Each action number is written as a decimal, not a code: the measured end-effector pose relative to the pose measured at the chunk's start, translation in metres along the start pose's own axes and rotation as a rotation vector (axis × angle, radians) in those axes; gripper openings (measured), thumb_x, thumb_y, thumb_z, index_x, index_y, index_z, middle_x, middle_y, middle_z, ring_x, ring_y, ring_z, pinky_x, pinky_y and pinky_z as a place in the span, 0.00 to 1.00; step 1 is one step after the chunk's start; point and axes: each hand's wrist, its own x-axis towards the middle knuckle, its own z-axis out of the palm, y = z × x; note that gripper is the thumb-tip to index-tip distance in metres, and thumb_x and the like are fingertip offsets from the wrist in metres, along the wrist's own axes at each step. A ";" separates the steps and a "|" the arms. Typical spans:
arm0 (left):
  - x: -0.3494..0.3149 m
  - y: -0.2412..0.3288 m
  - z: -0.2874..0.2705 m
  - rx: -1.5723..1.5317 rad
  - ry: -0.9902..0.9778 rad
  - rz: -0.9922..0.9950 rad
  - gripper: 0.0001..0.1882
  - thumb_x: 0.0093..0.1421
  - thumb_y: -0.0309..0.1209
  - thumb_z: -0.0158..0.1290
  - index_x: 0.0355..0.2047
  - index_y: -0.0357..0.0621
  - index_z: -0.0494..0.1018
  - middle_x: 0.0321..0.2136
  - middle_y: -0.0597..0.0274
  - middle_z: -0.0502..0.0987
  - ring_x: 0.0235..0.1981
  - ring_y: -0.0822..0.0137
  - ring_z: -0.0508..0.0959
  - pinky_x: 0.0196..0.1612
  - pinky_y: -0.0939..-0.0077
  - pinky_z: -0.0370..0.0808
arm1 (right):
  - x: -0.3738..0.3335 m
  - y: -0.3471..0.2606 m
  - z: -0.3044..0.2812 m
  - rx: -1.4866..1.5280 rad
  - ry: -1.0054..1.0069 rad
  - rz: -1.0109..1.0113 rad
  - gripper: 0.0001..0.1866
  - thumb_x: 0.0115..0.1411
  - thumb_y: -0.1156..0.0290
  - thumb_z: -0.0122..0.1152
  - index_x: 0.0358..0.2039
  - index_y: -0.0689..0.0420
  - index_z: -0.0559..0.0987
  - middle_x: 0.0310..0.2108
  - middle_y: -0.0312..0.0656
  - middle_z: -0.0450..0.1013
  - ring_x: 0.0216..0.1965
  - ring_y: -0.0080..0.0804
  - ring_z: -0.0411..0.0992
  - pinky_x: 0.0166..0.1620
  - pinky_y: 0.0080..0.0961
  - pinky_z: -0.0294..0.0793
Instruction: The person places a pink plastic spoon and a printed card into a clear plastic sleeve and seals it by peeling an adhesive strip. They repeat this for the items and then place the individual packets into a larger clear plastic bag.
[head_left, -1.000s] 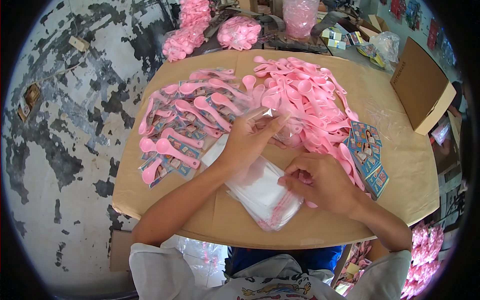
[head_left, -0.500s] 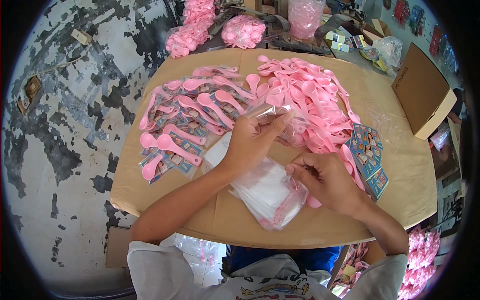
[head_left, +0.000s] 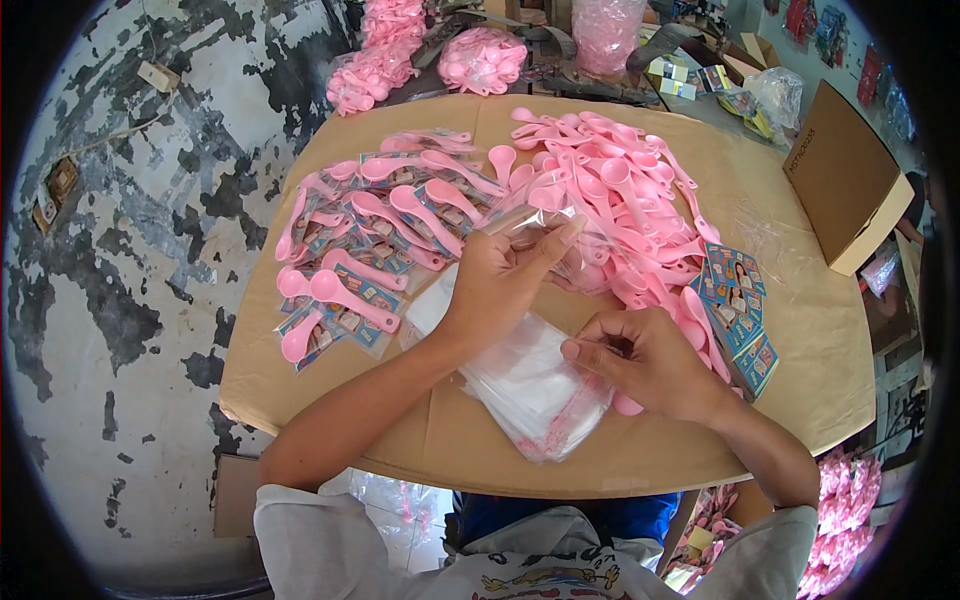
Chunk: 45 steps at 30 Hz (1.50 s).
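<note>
My left hand (head_left: 500,285) pinches a clear plastic bag (head_left: 548,214) between thumb and fingers, held up in front of the loose pink spoons (head_left: 625,190). Below it lies a stack of clear plastic bags (head_left: 525,385) with pink print along one end. Over the right edge of that stack, my right hand (head_left: 655,360) is closed with thumb against curled fingers; whatever may be between them is hidden. To the left are several pink spoons in clear bags with blue cards (head_left: 365,285). Blue printed cards (head_left: 738,315) lie in an overlapping row right of my right hand.
The table (head_left: 810,400) is covered in brown paper. An upright cardboard box (head_left: 845,180) stands at its right edge. Beyond the far edge are bagged pink spoons (head_left: 482,60) and a clear plastic roll (head_left: 605,35). A peeling wall (head_left: 130,300) is at left.
My right hand has shifted slightly left over the stack of bags. The left hand keeps its hold on the clear bag, almost unmoved. The view has tilted slightly.
</note>
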 end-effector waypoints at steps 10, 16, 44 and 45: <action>0.000 0.002 -0.001 -0.025 -0.011 -0.040 0.12 0.65 0.31 0.54 0.43 0.34 0.75 0.30 0.62 0.80 0.29 0.77 0.78 0.32 0.82 0.77 | -0.009 0.000 -0.007 0.138 -0.015 0.018 0.12 0.63 0.74 0.59 0.45 0.64 0.79 0.31 0.37 0.77 0.28 0.13 0.69 0.30 0.15 0.69; 0.001 0.000 0.000 -0.045 0.004 -0.020 0.11 0.65 0.31 0.54 0.42 0.35 0.75 0.30 0.63 0.79 0.29 0.78 0.78 0.32 0.82 0.77 | -0.008 0.002 -0.007 0.162 0.014 0.021 0.14 0.62 0.74 0.61 0.48 0.64 0.77 0.35 0.37 0.78 0.30 0.13 0.70 0.31 0.14 0.69; 0.002 -0.005 -0.003 -0.004 -0.003 0.005 0.12 0.66 0.31 0.53 0.44 0.35 0.75 0.29 0.59 0.80 0.28 0.71 0.81 0.34 0.77 0.80 | -0.004 0.007 0.002 0.253 0.084 -0.031 0.22 0.59 0.73 0.66 0.54 0.63 0.72 0.32 0.37 0.79 0.29 0.15 0.71 0.32 0.14 0.71; 0.002 -0.005 -0.003 -0.009 -0.002 0.002 0.12 0.66 0.31 0.53 0.44 0.35 0.75 0.29 0.59 0.80 0.28 0.72 0.81 0.33 0.78 0.80 | -0.004 0.006 0.001 0.254 0.084 -0.030 0.22 0.59 0.73 0.66 0.54 0.63 0.72 0.32 0.37 0.79 0.29 0.15 0.71 0.32 0.14 0.71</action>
